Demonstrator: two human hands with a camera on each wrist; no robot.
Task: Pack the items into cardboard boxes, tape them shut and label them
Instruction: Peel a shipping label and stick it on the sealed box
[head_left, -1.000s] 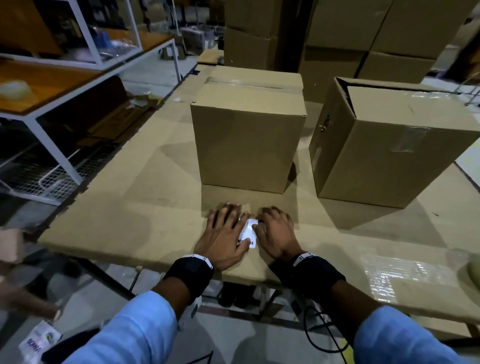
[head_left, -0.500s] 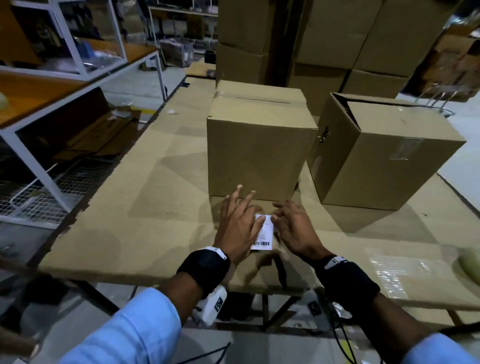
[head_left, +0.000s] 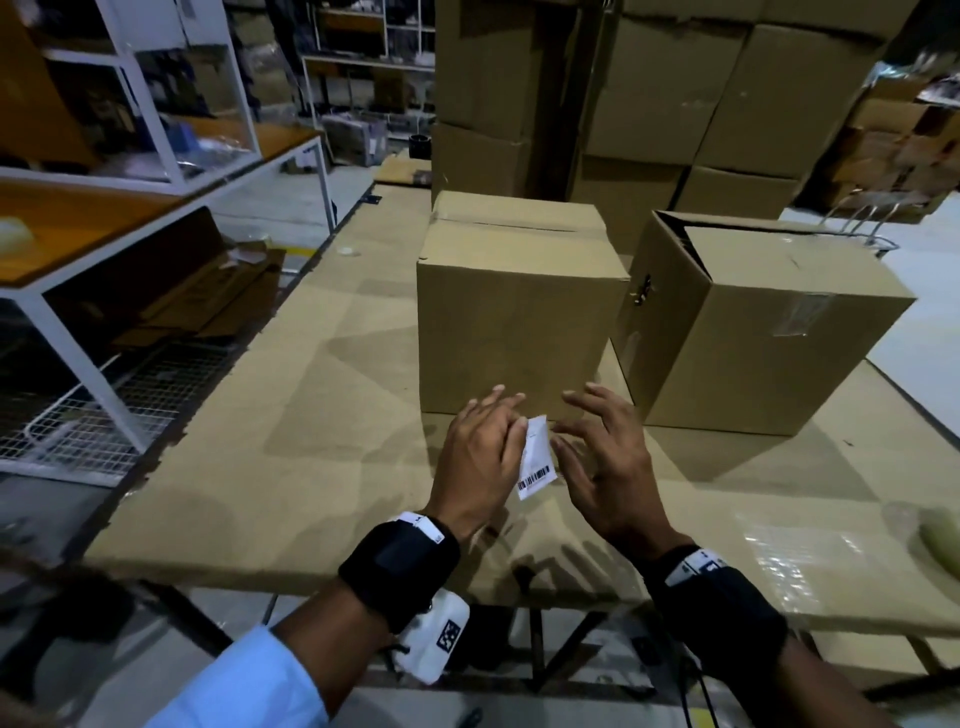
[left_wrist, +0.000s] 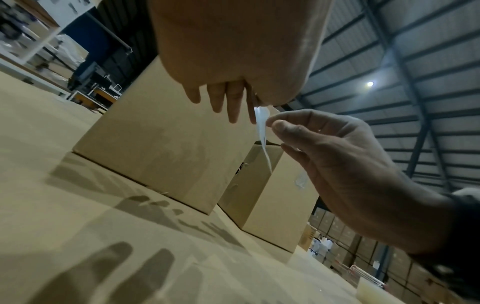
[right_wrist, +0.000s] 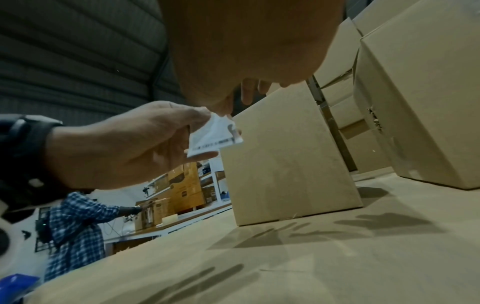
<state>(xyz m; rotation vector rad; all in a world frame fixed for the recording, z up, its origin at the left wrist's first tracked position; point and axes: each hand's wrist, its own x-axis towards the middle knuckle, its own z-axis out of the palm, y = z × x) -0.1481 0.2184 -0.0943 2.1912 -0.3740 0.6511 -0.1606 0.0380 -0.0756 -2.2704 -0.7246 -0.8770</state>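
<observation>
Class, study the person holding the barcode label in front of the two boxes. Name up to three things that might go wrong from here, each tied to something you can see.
1. The label hangs bent between the left hand and right hand, held above the table; it may crease or stick to itself.
2. Two similar boxes stand close by: the near box and the right box. The label might go on the wrong one.
3. The right box's top flap looks partly open, so it may get labelled before it is taped.

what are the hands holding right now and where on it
A white barcode label, lifted off the table. The left hand pinches its left edge; the right hand pinches its upper right edge with thumb and forefinger.
</observation>
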